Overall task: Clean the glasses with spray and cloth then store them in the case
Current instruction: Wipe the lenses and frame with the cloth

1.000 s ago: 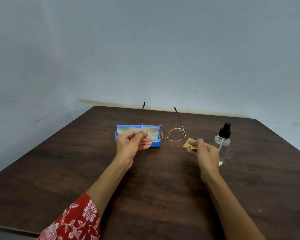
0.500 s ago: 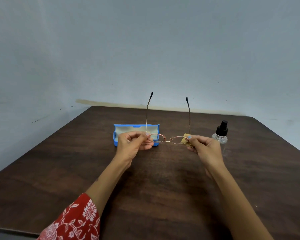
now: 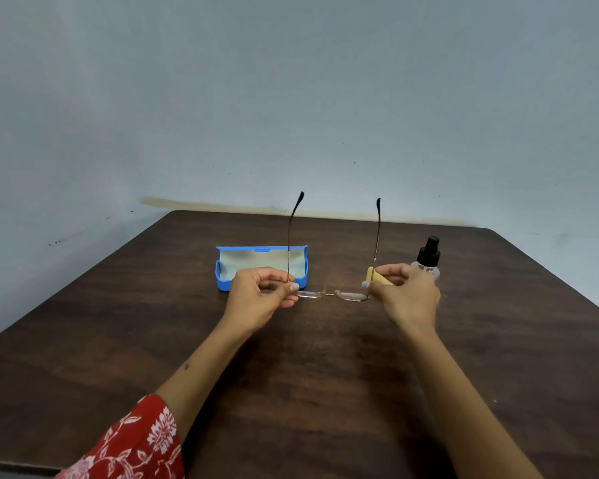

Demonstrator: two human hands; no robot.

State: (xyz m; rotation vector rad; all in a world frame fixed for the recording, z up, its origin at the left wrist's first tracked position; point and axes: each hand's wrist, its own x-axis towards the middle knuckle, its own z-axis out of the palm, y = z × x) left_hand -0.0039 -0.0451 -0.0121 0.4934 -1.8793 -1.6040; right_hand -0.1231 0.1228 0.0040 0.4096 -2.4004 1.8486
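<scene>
Red white-flowered left sleeve (image 3: 132,444)

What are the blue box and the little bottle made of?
The blue case looks like smooth plastic, with a pale, soft-looking lining, maybe felt. The spray bottle is see-through, so clear plastic or glass, I can't tell which; its black top looks like plastic.

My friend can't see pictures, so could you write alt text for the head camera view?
Two bare hands, left hand and right hand, hold thin-rimmed glasses above a dark wooden table, temples pointing up. The right hand also pinches a small yellow cloth. An open blue case and a spray bottle stand behind.
</scene>
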